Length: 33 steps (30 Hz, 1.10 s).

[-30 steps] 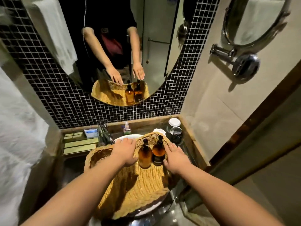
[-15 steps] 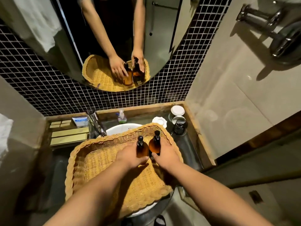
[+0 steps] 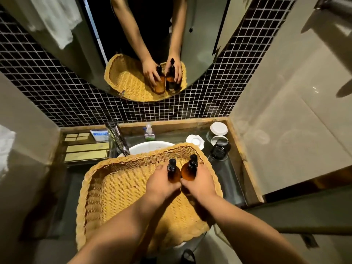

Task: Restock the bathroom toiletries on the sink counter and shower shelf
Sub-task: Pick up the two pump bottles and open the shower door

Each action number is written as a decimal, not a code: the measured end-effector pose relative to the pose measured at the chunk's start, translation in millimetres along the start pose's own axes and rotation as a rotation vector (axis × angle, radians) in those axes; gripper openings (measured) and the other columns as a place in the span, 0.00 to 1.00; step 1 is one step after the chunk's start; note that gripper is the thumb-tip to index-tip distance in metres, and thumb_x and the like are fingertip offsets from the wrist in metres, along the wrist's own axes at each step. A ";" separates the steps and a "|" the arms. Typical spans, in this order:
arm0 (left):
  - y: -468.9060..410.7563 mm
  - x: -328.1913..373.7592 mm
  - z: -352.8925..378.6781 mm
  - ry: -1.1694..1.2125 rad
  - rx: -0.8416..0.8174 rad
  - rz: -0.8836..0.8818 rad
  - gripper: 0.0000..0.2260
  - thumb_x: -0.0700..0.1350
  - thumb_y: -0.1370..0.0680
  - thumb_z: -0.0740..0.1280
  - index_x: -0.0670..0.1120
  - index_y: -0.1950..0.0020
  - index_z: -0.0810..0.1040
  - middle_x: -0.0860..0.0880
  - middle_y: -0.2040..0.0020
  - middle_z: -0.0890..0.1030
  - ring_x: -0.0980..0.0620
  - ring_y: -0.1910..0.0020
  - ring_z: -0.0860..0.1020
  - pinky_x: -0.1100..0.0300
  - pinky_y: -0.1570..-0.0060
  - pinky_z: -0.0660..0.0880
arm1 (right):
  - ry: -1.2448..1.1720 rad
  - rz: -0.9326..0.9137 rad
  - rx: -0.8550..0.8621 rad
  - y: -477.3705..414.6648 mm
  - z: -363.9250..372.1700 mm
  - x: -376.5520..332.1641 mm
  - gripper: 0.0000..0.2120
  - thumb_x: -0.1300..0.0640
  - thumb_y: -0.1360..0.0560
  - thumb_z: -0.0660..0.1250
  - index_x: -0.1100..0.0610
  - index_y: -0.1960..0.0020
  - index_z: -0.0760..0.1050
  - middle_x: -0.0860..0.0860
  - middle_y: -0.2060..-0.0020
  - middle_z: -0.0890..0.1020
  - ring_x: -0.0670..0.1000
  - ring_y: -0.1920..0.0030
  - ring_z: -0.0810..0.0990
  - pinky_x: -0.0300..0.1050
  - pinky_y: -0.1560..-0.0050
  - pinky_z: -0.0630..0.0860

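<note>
Head cam view, looking down: both hands were in the wicker basket (image 3: 114, 163), which sat across the top of the white sink basin (image 3: 148, 147). L hand (image 3: 162, 184) was wrapped round the left amber bottle (image 3: 173, 175), fingers curled on its far side, thumb on the near side. R hand (image 3: 200, 184) gripped the right amber bottle (image 3: 188, 171) the same way. Both bottles stood upright w/ black pump tops, right next to each other in the basket's far right corner. Couldn't tell if their bases were on the weave or just off it, the hands covered that bit. The 2 thumbs met approx between the bottles.

The mirror (image 3: 95, 44) above showed it from the front: each hand's fingers ran down the side of its bottle.

Other stuff on the counter (image 3: 230, 180):
- Chrome faucet (image 3: 118, 138) at the basin's back left.
- Small clear pump bottle (image 3: 149, 132) against the black tile wall (image 3: 200, 107).
- White dish (image 3: 195, 141) just past the basket's far edge.
- Glass w/ a white lid (image 3: 219, 129) in the back right corner.
- Dark glass item (image 3: 219, 152) just in front of that, couldn't make out what exactly.
- On the left, a tray of gold-coloured packets (image 3: 85, 151).
- Blue-white packet (image 3: 101, 134) behind the tray.
</note>
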<state>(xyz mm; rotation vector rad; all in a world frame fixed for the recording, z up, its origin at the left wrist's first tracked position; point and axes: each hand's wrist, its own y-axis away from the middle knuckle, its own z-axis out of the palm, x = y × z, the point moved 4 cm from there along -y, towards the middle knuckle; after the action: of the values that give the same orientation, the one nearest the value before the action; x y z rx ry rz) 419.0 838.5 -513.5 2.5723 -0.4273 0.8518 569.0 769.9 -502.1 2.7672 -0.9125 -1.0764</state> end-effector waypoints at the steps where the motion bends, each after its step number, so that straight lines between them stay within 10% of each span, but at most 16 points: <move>1: 0.7 1.8 -1.8 -0.023 -0.004 0.002 0.30 0.62 0.36 0.75 0.58 0.37 0.71 0.54 0.44 0.76 0.50 0.45 0.77 0.54 0.48 0.78 | 0.011 -0.016 -0.003 0.5 -3.0 -1.8 0.32 0.47 0.35 0.79 0.50 0.34 0.73 0.48 0.43 0.77 0.52 0.41 0.77 0.47 0.39 0.74; 9: 8.7 43.4 -54.3 -0.108 0.085 0.072 0.32 0.61 0.36 0.78 0.58 0.38 0.67 0.57 0.49 0.78 0.49 0.47 0.80 0.55 0.56 0.76 | 0.017 -0.143 0.097 15.7 -71.7 -36.3 0.22 0.40 0.39 0.75 0.42 0.50 0.72 0.39 0.59 0.76 0.45 0.54 0.78 0.38 0.57 0.71; 19: 44.6 177.0 -130.4 -0.373 0.248 0.490 0.46 0.78 0.42 0.63 0.57 0.29 0.66 0.54 0.46 0.83 0.48 0.47 0.82 0.54 0.56 0.76 | 0.184 -0.236 0.307 70.2 -197.5 -62.5 0.35 0.28 0.40 0.67 0.46 0.40 0.75 0.47 0.50 0.83 0.52 0.48 0.82 0.51 0.49 0.80; 26: 98.5 261.4 -98.4 -0.455 0.242 0.867 0.48 0.79 0.42 0.59 0.54 0.28 0.68 0.52 0.46 0.83 0.48 0.47 0.82 0.53 0.50 0.78 | 0.315 -0.098 0.550 166.5 -272.1 -14.5 0.37 0.20 0.40 0.61 0.48 0.46 0.79 0.47 0.56 0.83 0.51 0.54 0.82 0.46 0.53 0.80; 33: 196.6 339.4 0.7 -0.367 -0.025 1.241 0.32 0.77 0.39 0.64 0.56 0.47 0.74 0.55 0.56 0.84 0.51 0.55 0.83 0.57 0.58 0.79 | 0.370 0.201 0.706 292.4 -321.8 96.4 0.35 0.20 0.42 0.60 0.48 0.53 0.78 0.48 0.59 0.83 0.52 0.58 0.82 0.45 0.56 0.79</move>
<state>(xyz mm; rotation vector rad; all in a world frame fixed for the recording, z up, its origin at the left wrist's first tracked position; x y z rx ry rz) 601.2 611.8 -250.3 2.2303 -2.2166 0.6373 678.2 421.2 -247.5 3.1039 -1.7107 -0.1992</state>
